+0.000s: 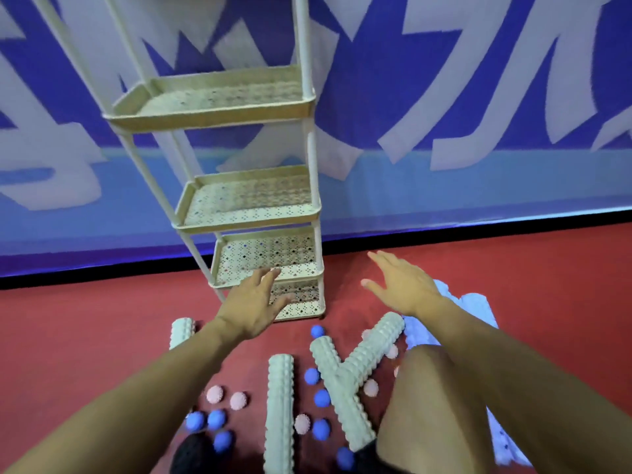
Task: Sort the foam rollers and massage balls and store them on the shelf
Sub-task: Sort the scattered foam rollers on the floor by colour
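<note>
Both hands, left hand (254,302) and right hand (400,285), reach forward with each grip apart, holding nothing. Ridged foam rollers (280,412) and massage balls (321,398) lie on the floor at six o'clock of the shelf (212,114) (tiers bare). Rollers look light, firm; grasp mid-length.

Count on the floor and rack, head view.

We count four ridged foam rollers: one (182,331) partly behind the left forearm, one (279,412) lying lengthwise, two crossed (337,388) (372,347). Blue massage balls, nine: (317,331), (311,375), (321,398), (320,429), (344,457), (195,421), (216,419), (223,440); one may be hidden. Pink spiky balls, six in plain sight: (214,394), (238,400), (302,423), (371,387), (392,351), (366,334). One shelf rack (309,107), four tiers showing. Two hands: left (254,302), right (403,285).
</note>
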